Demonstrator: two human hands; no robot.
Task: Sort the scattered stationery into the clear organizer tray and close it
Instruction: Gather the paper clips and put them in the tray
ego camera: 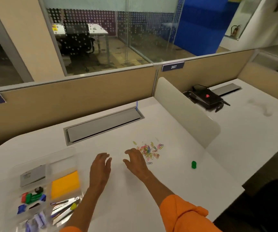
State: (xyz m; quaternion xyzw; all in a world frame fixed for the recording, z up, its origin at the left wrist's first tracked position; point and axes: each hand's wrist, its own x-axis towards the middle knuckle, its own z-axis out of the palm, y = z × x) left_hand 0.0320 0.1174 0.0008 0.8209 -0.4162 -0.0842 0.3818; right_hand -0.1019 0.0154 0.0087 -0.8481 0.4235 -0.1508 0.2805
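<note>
A heap of several coloured paper clips (149,150) lies loose on the white desk. My right hand (135,160) hovers just left of the heap, fingers spread, holding nothing. My left hand (101,166) is beside it, also spread and empty. A green binder clip (193,164) sits alone to the right. The clear organizer tray (62,156) lies open at the lower left. It holds a grey card, a yellow sticky pad (64,184), coloured binder clips (32,197) and metal pieces (64,207) in separate compartments.
A grey cable flap (104,125) is set into the desk behind the hands. A white divider panel (185,109) bounds the desk on the right, with a black power adapter (206,97) on the neighbouring desk. A tan partition runs along the back.
</note>
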